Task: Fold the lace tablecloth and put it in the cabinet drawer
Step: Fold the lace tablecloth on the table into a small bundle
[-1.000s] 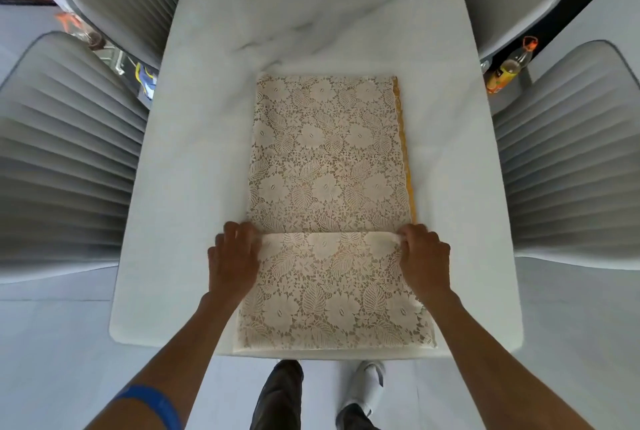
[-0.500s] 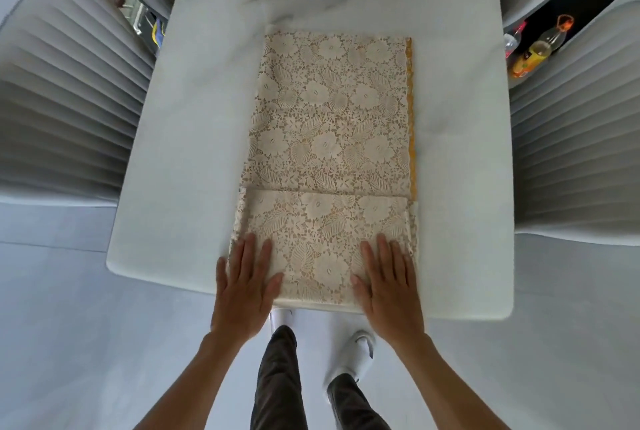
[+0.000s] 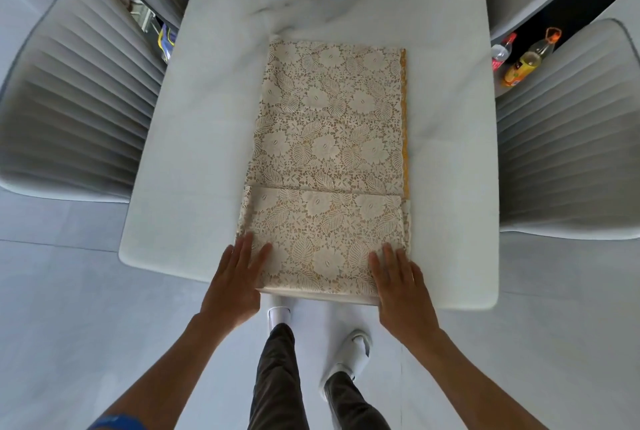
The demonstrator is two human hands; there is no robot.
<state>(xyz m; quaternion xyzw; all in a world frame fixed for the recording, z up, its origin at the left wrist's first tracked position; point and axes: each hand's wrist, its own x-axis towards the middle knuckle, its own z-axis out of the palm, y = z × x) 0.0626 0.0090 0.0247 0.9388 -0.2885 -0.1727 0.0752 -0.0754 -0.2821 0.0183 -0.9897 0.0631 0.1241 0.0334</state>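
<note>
The cream lace tablecloth [image 3: 332, 152] lies folded into a long strip on the white marble table [image 3: 194, 159], with a yellow trim down its right edge. Its near end is doubled over, and the fold line crosses the strip at about two thirds of the way down. My left hand [image 3: 235, 280] lies flat, fingers spread, on the near left corner of the cloth. My right hand [image 3: 398, 284] lies flat on the near right corner at the table's front edge. No cabinet or drawer is in view.
Grey ribbed chairs stand on both sides, one at the left [image 3: 76, 90] and one at the right [image 3: 568, 138], with more at the far corners. Two bottles [image 3: 526, 62] stand on the floor between the right chairs. My legs and white shoes [image 3: 349, 346] are below the table edge.
My hands let go of the folded-over flap's edge, slid back toward me and now press flat on the near corners, farther apart than half a second ago.
</note>
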